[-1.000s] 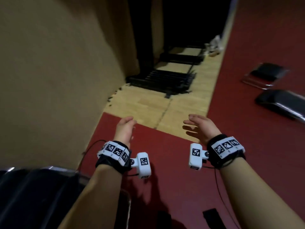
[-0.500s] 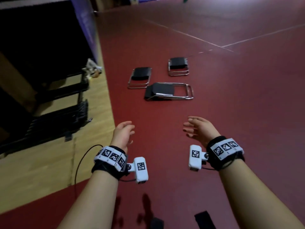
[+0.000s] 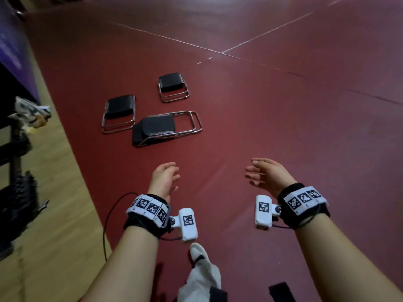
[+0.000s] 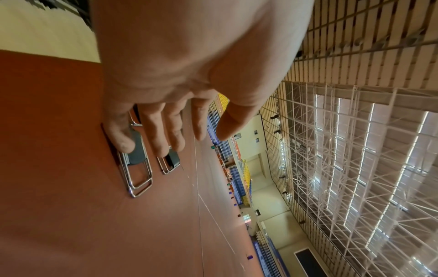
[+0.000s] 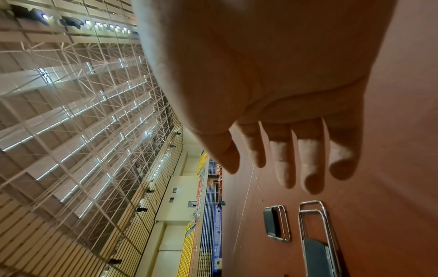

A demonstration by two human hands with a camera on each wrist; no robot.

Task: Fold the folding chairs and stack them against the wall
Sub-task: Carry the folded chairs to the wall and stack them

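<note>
A dark red sports floor (image 3: 272,131) fills most of the head view, crossed by thin pale court lines that meet in the upper right of the frame. Along the left edge runs a strip of light wooden flooring (image 3: 54,192), with dark racks or platforms (image 3: 15,203) standing on it at the far left and a purple-blue barrier in the upper left corner.

Three folded folding chairs lie flat on the red floor in the upper middle of the frame, chrome tube frames with black seats. The nearest chair (image 3: 165,128) lies crosswise; the left chair (image 3: 118,113) lies just beside it, and the far chair (image 3: 173,87) lies a little apart, higher in the frame.

The left hand (image 3: 164,180) and the right hand (image 3: 268,174) hover in the lower middle, well short of the chairs, fingers loosely spread and holding nothing. Both wrists carry black bands with square black-and-white code markers and a white camera block; no readable writing shows.

The wrist views show a large hall: a white steel truss roof with strip lights (image 4: 355,150), slatted wall panels, and tiers of yellow, blue and orange seats (image 5: 192,243) along the far side. Blue banners there carry print too small to read.
</note>
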